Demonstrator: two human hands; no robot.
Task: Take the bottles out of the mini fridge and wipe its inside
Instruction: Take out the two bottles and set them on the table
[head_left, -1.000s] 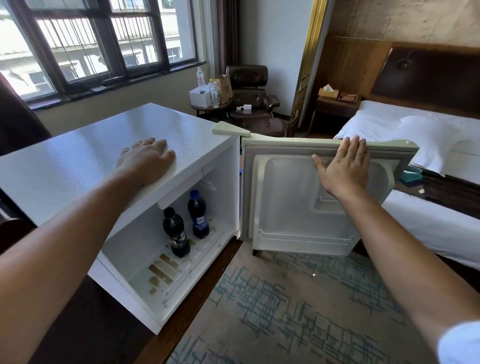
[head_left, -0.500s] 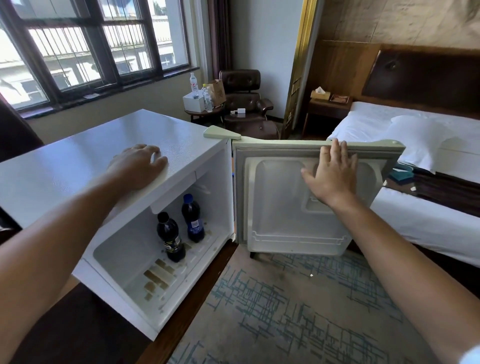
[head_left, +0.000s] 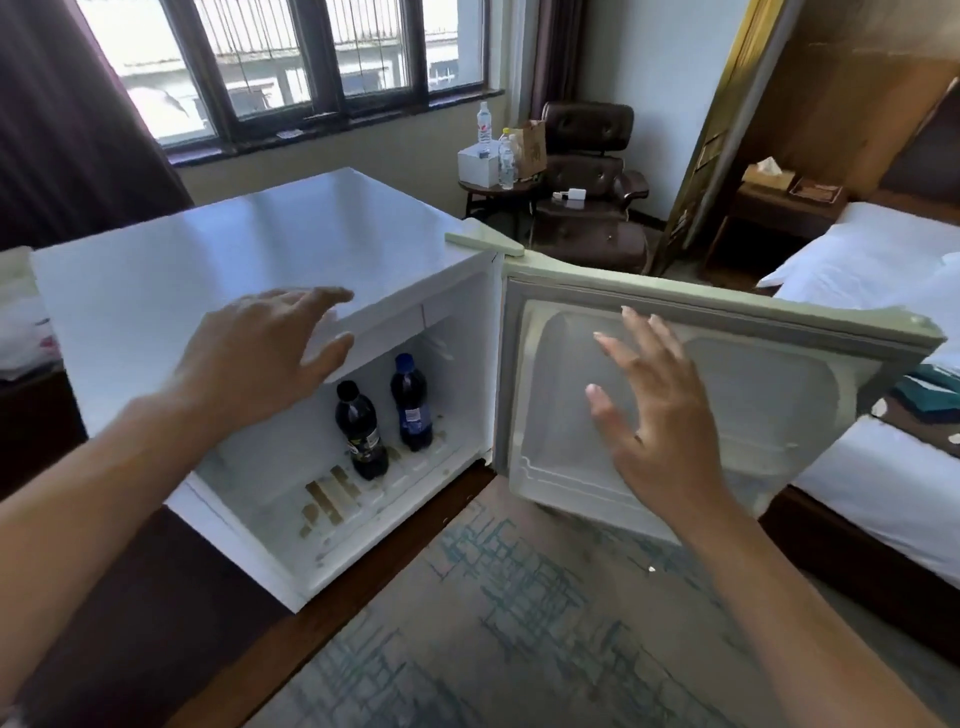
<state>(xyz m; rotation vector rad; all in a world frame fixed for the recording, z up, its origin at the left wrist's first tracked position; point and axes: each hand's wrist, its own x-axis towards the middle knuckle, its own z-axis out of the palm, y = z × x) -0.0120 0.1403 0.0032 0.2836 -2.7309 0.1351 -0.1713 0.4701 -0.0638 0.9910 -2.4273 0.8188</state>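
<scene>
The white mini fridge (head_left: 218, 280) stands with its door (head_left: 727, 395) swung wide, 2 dark bottles (head_left: 382, 421) upright near its floor's back right corner, while the left hand (head_left: 265, 358) and right hand (head_left: 660, 415) hover empty, fingers apart.

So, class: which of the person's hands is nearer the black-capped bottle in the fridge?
Left. The left hand hovers just above and left of the black-capped bottle; the right hand is farther right, by the open door.
</scene>
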